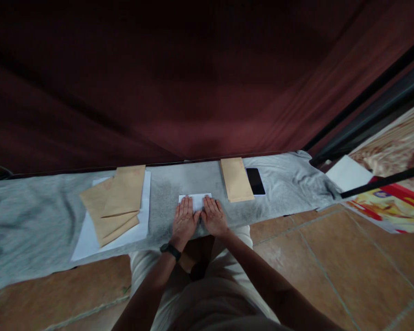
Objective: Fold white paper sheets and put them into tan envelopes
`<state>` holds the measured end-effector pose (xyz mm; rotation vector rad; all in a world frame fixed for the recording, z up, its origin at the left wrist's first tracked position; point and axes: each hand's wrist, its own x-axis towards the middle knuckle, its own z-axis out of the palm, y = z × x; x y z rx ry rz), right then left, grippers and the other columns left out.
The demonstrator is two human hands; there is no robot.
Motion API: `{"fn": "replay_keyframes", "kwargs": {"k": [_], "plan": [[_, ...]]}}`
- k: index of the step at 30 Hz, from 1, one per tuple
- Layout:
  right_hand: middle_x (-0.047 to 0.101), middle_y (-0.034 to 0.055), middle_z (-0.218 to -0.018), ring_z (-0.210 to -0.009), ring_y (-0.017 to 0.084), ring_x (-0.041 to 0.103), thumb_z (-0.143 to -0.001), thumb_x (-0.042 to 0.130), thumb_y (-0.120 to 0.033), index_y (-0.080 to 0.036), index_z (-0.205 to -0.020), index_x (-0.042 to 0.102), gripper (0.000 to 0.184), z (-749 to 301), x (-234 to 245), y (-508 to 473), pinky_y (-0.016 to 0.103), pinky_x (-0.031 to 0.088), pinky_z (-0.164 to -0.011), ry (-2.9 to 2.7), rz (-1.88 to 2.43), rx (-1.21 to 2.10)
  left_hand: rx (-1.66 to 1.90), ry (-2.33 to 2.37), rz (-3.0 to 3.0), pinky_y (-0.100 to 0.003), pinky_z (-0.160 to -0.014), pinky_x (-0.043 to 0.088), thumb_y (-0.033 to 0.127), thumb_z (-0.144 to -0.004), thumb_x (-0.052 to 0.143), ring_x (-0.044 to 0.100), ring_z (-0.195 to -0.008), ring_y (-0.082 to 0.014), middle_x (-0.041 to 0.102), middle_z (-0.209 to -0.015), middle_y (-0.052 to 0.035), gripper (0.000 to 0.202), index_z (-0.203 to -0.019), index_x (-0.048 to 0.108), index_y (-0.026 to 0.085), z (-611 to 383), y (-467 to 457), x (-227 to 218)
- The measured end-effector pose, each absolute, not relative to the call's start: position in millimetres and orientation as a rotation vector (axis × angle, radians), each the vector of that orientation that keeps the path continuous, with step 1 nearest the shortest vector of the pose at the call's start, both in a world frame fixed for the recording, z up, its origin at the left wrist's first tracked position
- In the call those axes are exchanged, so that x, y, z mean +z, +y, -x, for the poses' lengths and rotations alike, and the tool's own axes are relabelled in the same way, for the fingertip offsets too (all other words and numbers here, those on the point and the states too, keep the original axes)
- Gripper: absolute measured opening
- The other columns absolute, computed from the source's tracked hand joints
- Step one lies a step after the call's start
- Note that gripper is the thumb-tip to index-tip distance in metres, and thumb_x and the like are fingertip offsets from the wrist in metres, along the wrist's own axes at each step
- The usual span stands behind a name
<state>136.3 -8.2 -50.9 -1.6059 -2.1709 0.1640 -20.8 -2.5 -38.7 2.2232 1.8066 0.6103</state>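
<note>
A small white sheet of paper, perhaps folded, lies on the grey cloth before me. My left hand rests flat on its left part, fingers stretched out and pointing away from me. On the right part my right hand lies flat in the same way. The two thumbs almost meet at the near side of the paper. Both palms hide much of the sheet, so its near edge cannot be seen. Neither hand grips anything.
Several brown envelopes lie on larger white sheets to the left. To the right are more brown envelopes and a phone. The grey cloth covers a narrow surface, with a dark red curtain behind.
</note>
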Motion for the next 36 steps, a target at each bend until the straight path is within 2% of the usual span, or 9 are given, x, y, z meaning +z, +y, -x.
{"fn": "replay_keyframes", "kwargs": {"k": [5,11,17,22,25,30,33,36], "plan": [[0.042,0.0156,-0.158,-0.147,0.028,0.038,-0.104,0.038,-0.033,-0.01,-0.157,0.033,0.058,-151.4,-54.0,-9.8,0.049,0.026,-0.122,-2.131,1.635,0.137,0.665,1.894,-2.159,-0.054,-0.124,0.019,0.041,-0.1,0.035,0.024,-0.153,-0.0321,0.031,-0.162,-0.0225,0.067,-0.156,0.03,0.005,25.1,-6.7,-38.8],[0.043,0.0137,-0.158,-0.147,0.028,0.037,-0.104,0.037,-0.03,-0.013,-0.157,0.035,0.055,-165.7,-53.3,-12.3,0.049,0.025,-0.122,-2.11,1.647,0.137,0.778,1.944,-2.028,-0.055,-0.125,0.016,0.04,-0.099,0.037,0.027,-0.152,-0.0322,0.032,-0.162,-0.0192,0.064,-0.157,0.032,0.011,34.1,-12.2,-37.3],[0.04,0.0154,-0.159,-0.147,0.028,0.037,-0.104,0.036,-0.026,-0.009,-0.155,0.037,0.054,-165.9,-42.4,-13.6,0.048,0.027,-0.122,-2.075,1.701,0.153,0.8,2.038,-1.971,-0.058,-0.124,0.015,0.037,-0.1,0.033,0.027,-0.152,-0.034,0.032,-0.162,-0.0219,0.062,-0.155,0.035,0.008,35.2,-16.4,-37.9],[0.042,0.0104,-0.159,-0.146,0.024,0.039,-0.104,0.04,-0.03,-0.016,-0.155,0.039,0.052,-149.5,-34.3,-22.9,0.045,0.028,-0.122,-2.193,1.546,0.231,0.804,2.072,-1.987,-0.06,-0.124,0.014,0.032,-0.1,0.032,0.022,-0.154,-0.0332,0.029,-0.163,-0.0196,0.062,-0.157,0.03,0.01,27.3,-17.3,-34.2],[0.046,0.0107,-0.156,-0.145,0.024,0.042,-0.103,0.044,-0.031,-0.016,-0.152,0.044,0.051,-144.6,-37.4,-29.1,0.046,0.027,-0.123,-2.237,1.515,0.239,0.776,1.92,-2.101,-0.057,-0.126,0.014,0.029,-0.099,0.032,0.021,-0.154,-0.0294,0.031,-0.163,-0.0161,0.06,-0.157,0.031,0.012,19.2,-16.9,-28.9],[0.051,0.0152,-0.151,-0.145,0.025,0.042,-0.095,0.051,-0.02,-0.012,-0.15,0.047,0.055,-149.4,-48.5,-31.7,0.046,0.023,-0.125,-2.311,1.52,0.195,0.566,1.441,-2.301,-0.048,-0.126,0.021,0.031,-0.101,0.03,0.026,-0.153,-0.0225,0.038,-0.162,-0.0113,0.056,-0.154,0.038,0.014,-5.1,-9.6,-25.1],[0.055,0.0163,-0.148,-0.146,0.027,0.04,-0.093,0.054,-0.02,-0.011,-0.147,0.051,0.054,-152.7,-53.1,-32.7,0.048,0.02,-0.126,-2.342,1.512,0.147,0.512,1.371,-2.308,-0.048,-0.127,0.018,0.033,-0.102,0.028,0.026,-0.153,-0.0218,0.037,-0.162,-0.0111,0.055,-0.153,0.04,0.014,-16.7,1.5,-26.7],[0.057,0.0178,-0.145,-0.144,0.029,0.041,-0.096,0.052,-0.024,-0.009,-0.146,0.051,0.051,-154.4,-54.1,-35.3,0.05,0.023,-0.124,-2.326,1.501,0.106,0.501,1.371,-2.302,-0.049,-0.127,0.017,0.034,-0.102,0.03,0.026,-0.153,-0.0221,0.039,-0.161,-0.0096,0.054,-0.152,0.041,0.017,-19.5,13.6,-29.2]]}}
